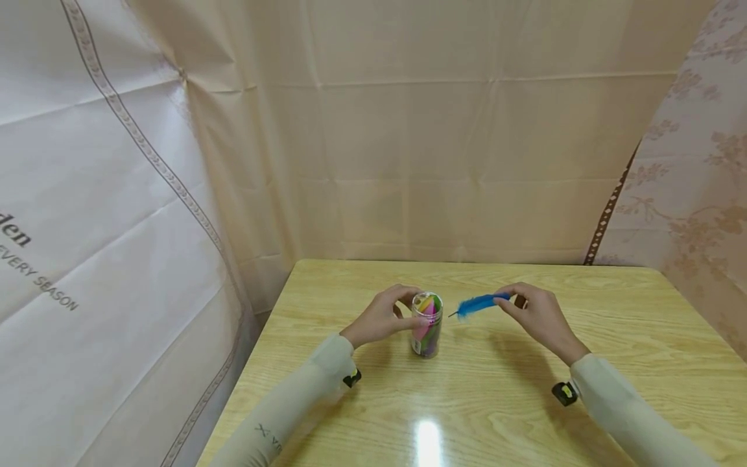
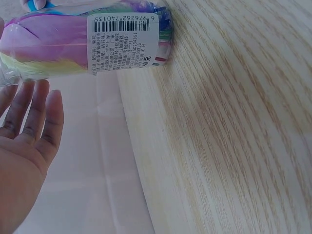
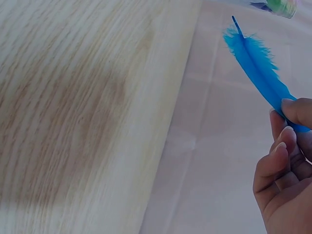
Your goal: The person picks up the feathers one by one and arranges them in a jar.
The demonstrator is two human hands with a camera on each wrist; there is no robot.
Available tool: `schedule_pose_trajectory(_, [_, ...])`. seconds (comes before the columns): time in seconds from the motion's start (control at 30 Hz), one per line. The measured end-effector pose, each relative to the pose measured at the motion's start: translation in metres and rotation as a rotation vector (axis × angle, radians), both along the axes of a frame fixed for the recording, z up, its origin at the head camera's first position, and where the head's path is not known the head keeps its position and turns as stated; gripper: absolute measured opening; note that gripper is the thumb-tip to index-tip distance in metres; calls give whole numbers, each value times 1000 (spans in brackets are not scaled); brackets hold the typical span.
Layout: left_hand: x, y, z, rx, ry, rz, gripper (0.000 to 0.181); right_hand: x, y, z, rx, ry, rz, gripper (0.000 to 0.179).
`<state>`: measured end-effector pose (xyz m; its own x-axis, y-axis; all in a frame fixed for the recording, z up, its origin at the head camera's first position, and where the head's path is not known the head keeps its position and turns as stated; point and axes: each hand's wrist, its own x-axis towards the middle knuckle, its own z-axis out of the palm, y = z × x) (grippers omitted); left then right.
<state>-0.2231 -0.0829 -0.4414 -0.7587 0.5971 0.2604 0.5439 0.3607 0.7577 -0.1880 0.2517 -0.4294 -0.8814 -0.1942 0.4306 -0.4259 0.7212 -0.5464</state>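
A clear jar filled with colored feathers stands upright on the table, its mouth uncovered. My left hand holds it near the rim, thumb on the near side and fingers round the far side. In the left wrist view a white barcode label shows on the jar's wall. Right of the jar, my right hand pinches a blue feather by its tip between thumb and fingers. The feather's bare quill points left toward the jar, apart from it.
The wooden table spreads beneath both hands, with a bright light reflection near its front. Beige cloth hangs behind it. White printed cloth hangs at the left and flowered cloth at the right.
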Motion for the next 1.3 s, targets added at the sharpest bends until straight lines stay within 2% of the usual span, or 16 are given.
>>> schedule_pose_trajectory(0.43, [2,2,3,-10,-10,16,55,-4,-2,6,-16,71,3,15])
schedule_pose_trajectory(1.3, [0,2,0,-1,-10,2,54,-6,-11,19,-47,76,8,14])
